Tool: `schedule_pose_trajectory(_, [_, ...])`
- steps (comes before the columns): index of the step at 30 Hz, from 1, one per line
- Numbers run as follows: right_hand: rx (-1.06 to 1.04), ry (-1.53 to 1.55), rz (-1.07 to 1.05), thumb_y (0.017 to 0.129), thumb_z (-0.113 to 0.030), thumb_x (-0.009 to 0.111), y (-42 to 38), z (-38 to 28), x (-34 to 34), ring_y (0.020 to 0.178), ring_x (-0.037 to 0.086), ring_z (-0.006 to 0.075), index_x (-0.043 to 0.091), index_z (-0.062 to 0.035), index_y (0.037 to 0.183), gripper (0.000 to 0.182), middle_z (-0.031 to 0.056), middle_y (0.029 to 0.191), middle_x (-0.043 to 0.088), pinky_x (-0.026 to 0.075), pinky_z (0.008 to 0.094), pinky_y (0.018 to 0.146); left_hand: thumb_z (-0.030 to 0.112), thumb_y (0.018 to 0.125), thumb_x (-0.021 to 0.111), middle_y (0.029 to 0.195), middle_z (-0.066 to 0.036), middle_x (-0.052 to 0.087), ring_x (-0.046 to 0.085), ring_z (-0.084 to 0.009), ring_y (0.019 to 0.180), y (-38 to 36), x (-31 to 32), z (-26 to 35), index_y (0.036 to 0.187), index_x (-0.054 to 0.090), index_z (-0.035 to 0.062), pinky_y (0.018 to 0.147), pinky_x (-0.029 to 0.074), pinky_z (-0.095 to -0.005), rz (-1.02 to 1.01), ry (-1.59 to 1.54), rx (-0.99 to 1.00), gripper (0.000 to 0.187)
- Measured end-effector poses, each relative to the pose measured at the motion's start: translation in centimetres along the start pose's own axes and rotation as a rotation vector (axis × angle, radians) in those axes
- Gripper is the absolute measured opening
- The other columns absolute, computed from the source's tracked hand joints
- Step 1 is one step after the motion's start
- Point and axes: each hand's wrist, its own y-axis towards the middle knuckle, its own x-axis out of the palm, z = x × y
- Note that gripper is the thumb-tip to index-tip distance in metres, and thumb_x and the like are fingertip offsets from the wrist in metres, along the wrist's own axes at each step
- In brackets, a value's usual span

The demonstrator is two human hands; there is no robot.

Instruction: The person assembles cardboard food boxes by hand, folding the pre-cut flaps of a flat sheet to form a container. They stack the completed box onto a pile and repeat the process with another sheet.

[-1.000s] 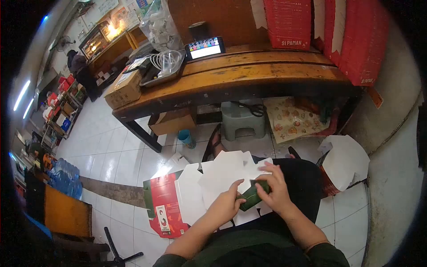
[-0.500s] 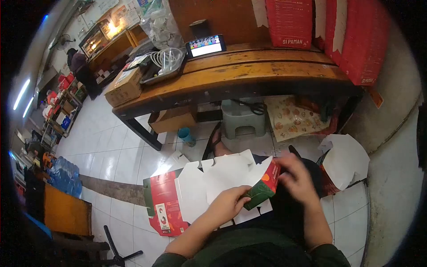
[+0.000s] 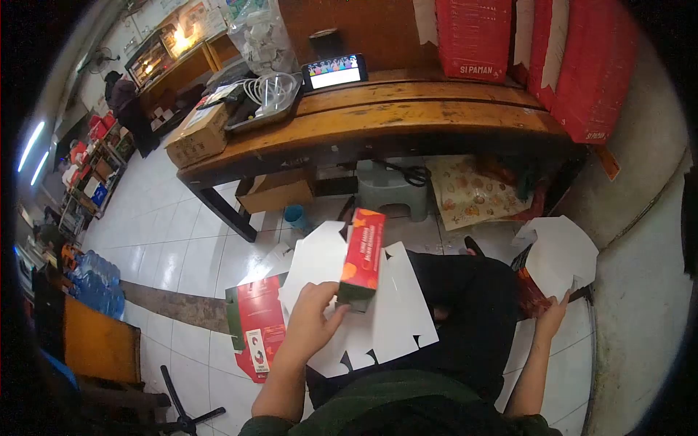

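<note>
My left hand is closed on the near end of a small folded carton, red printed with a dark green end. This carton stands over white unfolded cardboard spread across my lap. Another printed sheet, the red and green carton blank, lies under its left side. Off to the right, my right hand touches the near edge of a stack of carton blanks with its white side up. Its fingers look apart, one stretched along the edge.
Ahead is a wooden bench with a lit phone, a tray and tall red boxes. Beneath it are a grey stool, a cardboard box and a blue cup. A person stands far left.
My right hand has let go of the folded carton and moved right to the stack. The folded carton has swung up and left, still in my left hand, and the white cardboard has turned.
</note>
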Motion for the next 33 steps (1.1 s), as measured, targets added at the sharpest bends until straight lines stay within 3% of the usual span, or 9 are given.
schedule_pose_trajectory(2, [0.045,0.312,0.011,0.083,-0.002,0.068,1.7,0.7,-0.1,0.117,0.061,0.0404,0.065,-0.0049,0.119,0.036,0.0230,0.154,0.041,0.051,0.0408,0.096,0.005,0.086,0.069,0.101,-0.014,0.068,0.065,-0.0272,0.084,-0.4,-1.0,-0.3,0.111,0.062,0.0009,0.075,0.051,-0.0369,-0.034,-0.153,-0.230,0.026])
schedule_pose_trajectory(4, [-0.259,-0.087,0.042,0.085,0.000,0.066,1.7,0.2,-0.4,0.121,0.058,0.0375,0.067,-0.0023,0.114,0.029,0.0199,0.154,0.043,0.049,0.0385,0.098,0.006,0.092,0.065,0.095,-0.015,0.069,0.067,-0.0203,0.071,-0.7,-1.8,-0.6,0.113,0.059,-0.0017,0.066,0.055,-0.0319,-0.044,-0.338,-0.430,0.023])
schedule_pose_trajectory(7, [-0.565,-0.700,0.118,0.086,-0.001,0.065,-0.4,-5.8,-1.2,0.126,0.054,0.0337,0.068,-0.0008,0.109,0.023,0.0162,0.153,0.046,0.047,0.0378,0.101,0.004,0.092,0.064,0.095,-0.012,0.068,0.067,-0.0173,0.080,-2.1,-1.3,-3.5,0.114,0.058,-0.0030,0.072,0.058,-0.0301,0.138,-0.455,-0.338,0.024])
schedule_pose_trajectory(11, [-0.606,-0.460,0.098,0.078,-0.004,0.078,-4.7,-17.0,-0.3,0.117,0.058,0.0348,0.061,-0.0005,0.091,0.022,0.0172,0.142,0.055,0.047,0.0435,0.098,0.003,0.093,0.060,0.121,-0.011,0.058,0.060,-0.0205,0.110,-2.9,-1.9,-4.7,0.131,0.047,0.0008,0.086,0.058,-0.0366,0.480,-0.679,-0.260,0.040])
schedule_pose_trajectory(15, [-1.129,-0.479,0.011,0.063,-0.003,0.085,-9.7,-25.1,1.9,0.095,0.060,0.0353,0.059,-0.0038,0.083,0.033,0.0142,0.105,0.063,0.050,0.0449,0.083,0.024,0.096,0.062,0.144,-0.015,0.043,0.050,-0.0306,0.130,-3.1,-2.7,-4.1,0.154,0.023,0.0045,0.104,0.050,-0.0479,0.840,-0.919,0.042,0.072])
schedule_pose_trajectory(19, [-1.278,-0.417,-0.342,0.053,-0.006,0.085,-13.7,-26.6,5.5,0.088,0.059,0.0295,0.061,-0.0098,0.081,0.037,0.0075,0.088,0.061,0.052,0.0413,0.071,0.061,0.089,0.065,0.157,-0.016,0.031,0.039,-0.0346,0.142,-4.1,-2.5,-4.7,0.160,0.012,0.0131,0.114,0.039,-0.0541,0.955,-0.996,0.217,0.101])
schedule_pose_trajectory(20, [-1.290,-0.423,-0.441,0.054,-0.008,0.085,-14.7,-26.3,6.5,0.087,0.059,0.0278,0.062,-0.0106,0.081,0.036,0.0056,0.087,0.061,0.052,0.0399,0.068,0.071,0.084,0.065,0.141,-0.016,0.043,0.048,-0.0326,0.129,-3.5,-1.9,-2.5,0.147,0.035,0.0150,0.107,0.042,-0.0505,1.006,-0.956,0.246,0.089])
schedule_pose_trajectory(28, [-1.212,-0.307,-0.875,0.065,-0.014,0.084,-17.4,-23.9,9.2,0.086,0.060,0.0260,0.066,-0.0114,0.090,0.031,0.0027,0.091,0.063,0.054,0.0356,0.068,0.057,0.062,0.085,0.103,-0.007,0.043,0.047,-0.0242,0.099,-2.2,-0.3,-0.3,0.094,0.047,0.0211,0.092,0.043,-0.0440,0.526,-0.442,0.502,0.062])
schedule_pose_trajectory(33, [-1.042,0.342,-0.785,0.056,-0.029,0.098,-16.5,-22.8,8.2,0.119,0.062,0.0336,0.056,-0.0139,0.131,0.087,0.0243,0.142,0.051,0.055,0.0395,0.093,0.034,0.051,0.087,0.113,-0.010,0.050,0.043,-0.0290,0.103,0.1,1.4,0.5,0.097,0.054,0.0202,0.088,0.036,-0.0412,0.133,-0.348,0.625,0.058])
